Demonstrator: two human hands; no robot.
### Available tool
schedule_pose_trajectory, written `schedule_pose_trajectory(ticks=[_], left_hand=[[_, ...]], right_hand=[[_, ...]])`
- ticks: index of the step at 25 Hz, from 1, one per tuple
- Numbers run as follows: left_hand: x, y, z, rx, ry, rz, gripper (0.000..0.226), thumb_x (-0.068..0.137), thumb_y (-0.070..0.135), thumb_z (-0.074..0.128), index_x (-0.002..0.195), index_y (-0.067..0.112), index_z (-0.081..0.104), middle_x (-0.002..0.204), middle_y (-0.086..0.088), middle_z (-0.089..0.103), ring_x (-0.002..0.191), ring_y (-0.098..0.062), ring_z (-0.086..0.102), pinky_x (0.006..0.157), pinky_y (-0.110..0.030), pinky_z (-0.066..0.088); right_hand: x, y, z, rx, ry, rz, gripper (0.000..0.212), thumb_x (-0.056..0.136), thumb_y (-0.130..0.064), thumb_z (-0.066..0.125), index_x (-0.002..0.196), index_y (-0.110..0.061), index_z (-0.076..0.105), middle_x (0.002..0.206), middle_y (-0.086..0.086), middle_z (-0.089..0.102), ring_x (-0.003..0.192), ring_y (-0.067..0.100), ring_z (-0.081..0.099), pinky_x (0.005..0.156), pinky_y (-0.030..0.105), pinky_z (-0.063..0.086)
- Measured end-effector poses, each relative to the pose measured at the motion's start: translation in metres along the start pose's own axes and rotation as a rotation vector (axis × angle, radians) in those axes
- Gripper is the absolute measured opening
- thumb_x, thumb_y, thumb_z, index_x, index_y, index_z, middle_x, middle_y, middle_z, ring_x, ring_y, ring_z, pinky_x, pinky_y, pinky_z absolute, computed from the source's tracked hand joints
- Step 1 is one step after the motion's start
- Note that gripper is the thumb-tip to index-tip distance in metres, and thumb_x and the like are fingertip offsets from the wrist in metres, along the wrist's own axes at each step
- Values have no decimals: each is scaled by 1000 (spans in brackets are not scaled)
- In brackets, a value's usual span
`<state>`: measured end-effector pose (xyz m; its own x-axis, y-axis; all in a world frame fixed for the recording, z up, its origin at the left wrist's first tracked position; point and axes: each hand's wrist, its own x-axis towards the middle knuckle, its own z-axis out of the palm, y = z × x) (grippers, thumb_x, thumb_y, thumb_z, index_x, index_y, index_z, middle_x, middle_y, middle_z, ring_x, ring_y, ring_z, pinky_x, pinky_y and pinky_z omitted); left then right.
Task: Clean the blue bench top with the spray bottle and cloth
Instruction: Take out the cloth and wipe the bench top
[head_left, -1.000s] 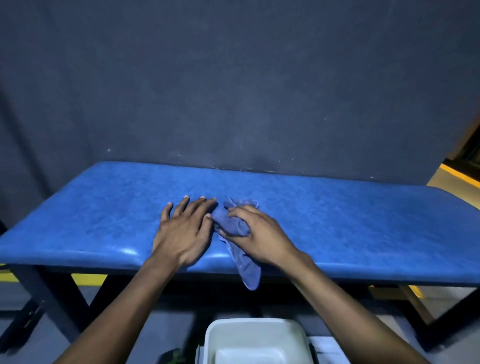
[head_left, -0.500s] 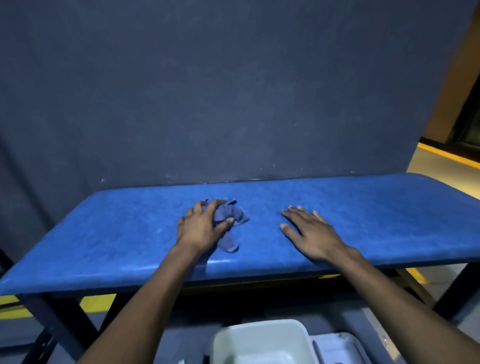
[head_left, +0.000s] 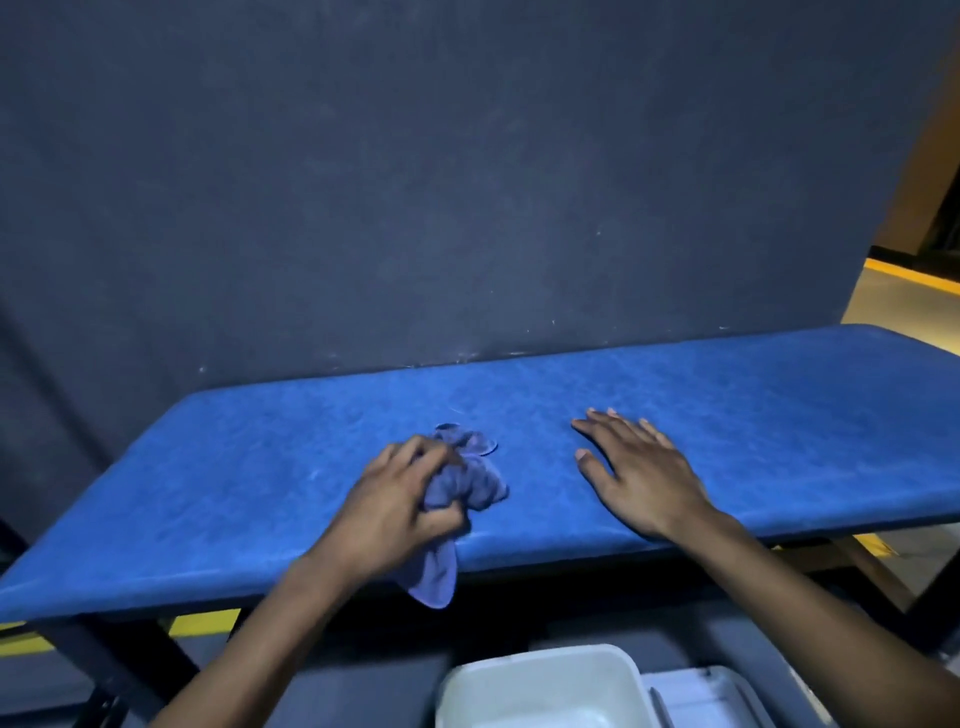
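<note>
two hands on the blue table (head_left: 727, 415): left hand (head_left: 395, 499) gripping bunched cloth (head_left: 470, 480), right hand (head_left: 636, 467) flat, empty; wiping apparently midway, spray bottle unseen.

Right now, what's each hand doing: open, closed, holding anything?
Left hand: closed, gripping the bunched cloth on the blue bench top.
Right hand: open, fingers spread flat on the bench top, holding nothing.
</note>
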<state>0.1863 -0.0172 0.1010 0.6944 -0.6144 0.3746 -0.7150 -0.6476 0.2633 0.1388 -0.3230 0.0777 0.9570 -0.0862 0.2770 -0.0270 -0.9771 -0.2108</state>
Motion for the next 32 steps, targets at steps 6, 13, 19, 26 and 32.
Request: schedule_pose_trajectory(ticks=[6,13,19,26,32], left_hand=[[112,-88,22,85,48,-429,66,73,64,46,124,24,56,131,-18,56,119,-41,54,98,-45,43],[126,33,50,-86,-136,-17,47,72,49,56,114,28,58,116,-3,63,108,-27,60,87,-34,45],[92,-35,17,-54,-90,-103,50,74,45,63,120,26,59,123,4,59,115,-22,57,86,-25,38],[82,-8,17,49,-97,-81,43,78,49,64,116,31,55,122,-4,63,111,-28,61,88,-37,47],[15,3,-18,-68,-137,16,50,72,55,59,119,45,48,123,25,57,112,-1,57,90,-22,42]], right_hand=[[3,0,7,-20,44,11,74,88,-59,9,152,-37,39,163,-14,33,153,5,21,126,34,8],[6,4,9,-57,82,-33,69,91,-53,11,147,-32,45,158,-9,42,149,10,32,124,37,17],[4,4,10,-23,55,-9,72,89,-51,4,152,-37,38,163,-13,32,153,7,22,126,35,10],[5,5,8,-22,69,-8,69,91,-50,7,149,-37,42,160,-13,38,151,6,26,124,34,13],[3,-1,9,-22,47,20,74,88,-51,2,152,-38,37,163,-15,32,153,5,21,125,33,7]])
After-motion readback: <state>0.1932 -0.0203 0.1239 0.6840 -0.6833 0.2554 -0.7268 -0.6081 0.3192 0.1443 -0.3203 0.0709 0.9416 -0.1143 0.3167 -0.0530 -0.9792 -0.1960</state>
